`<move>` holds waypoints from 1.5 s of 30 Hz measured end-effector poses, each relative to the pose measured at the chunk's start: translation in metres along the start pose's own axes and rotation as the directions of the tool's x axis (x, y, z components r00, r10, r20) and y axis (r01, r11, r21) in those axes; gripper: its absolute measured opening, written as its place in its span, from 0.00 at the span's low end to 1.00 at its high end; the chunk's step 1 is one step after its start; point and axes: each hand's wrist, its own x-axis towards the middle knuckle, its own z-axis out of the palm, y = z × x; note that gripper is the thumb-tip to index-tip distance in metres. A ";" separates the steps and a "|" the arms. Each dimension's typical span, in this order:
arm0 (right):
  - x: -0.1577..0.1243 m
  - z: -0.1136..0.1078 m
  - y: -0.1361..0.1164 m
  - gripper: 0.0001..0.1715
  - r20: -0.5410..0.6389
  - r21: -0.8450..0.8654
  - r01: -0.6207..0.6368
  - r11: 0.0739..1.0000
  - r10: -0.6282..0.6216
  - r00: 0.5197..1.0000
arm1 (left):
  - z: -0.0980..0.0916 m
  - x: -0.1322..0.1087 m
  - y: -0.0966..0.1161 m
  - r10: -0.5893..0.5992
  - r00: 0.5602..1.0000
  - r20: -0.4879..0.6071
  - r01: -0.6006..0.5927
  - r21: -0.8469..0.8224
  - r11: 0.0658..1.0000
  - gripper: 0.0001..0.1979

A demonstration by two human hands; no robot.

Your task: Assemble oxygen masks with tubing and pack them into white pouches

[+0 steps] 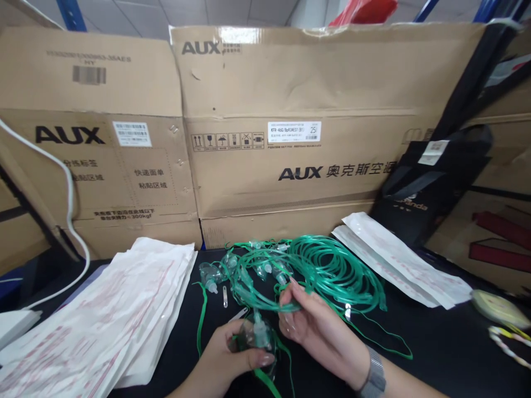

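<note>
My left hand [232, 356] is closed round a clear green oxygen mask [261, 334] low in the middle of the view, its thumb across the front. A green strap hangs below the mask. Just to the right, my right hand [307, 318] grips a loop of green tubing [265, 303] between thumb and fingers. Behind both hands lies a large coil of the same tubing [336, 271]. More clear masks [212, 275] with green straps lie left of the coil, partly covered by tubing. Small metal nose strips [225, 297] rest on the black table.
White printed pouches [103, 309] are stacked at left, and more pouches [406, 265] lie at right. Large AUX cardboard boxes [249, 182] stand behind. A black bag [435, 182] leans at right, above a round yellowish object [500, 308]. A white cable [68, 182] runs down the left.
</note>
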 end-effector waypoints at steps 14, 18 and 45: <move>-0.003 0.001 0.005 0.22 -0.050 -0.191 -0.257 0.947 0.252 0.966 | -0.015 0.019 -0.013 0.002 1.000 0.019 0.004 -0.347 0.938 0.17; 0.001 -0.002 0.001 0.20 -0.174 -0.248 -0.267 0.931 0.228 0.958 | -0.015 0.022 -0.016 0.041 0.998 0.046 -0.023 -0.332 0.943 0.21; 0.004 -0.006 0.003 0.20 -0.220 -0.206 -0.016 0.978 -0.030 0.975 | 0.002 -0.004 0.034 0.017 1.000 0.014 -0.008 -0.483 0.876 0.11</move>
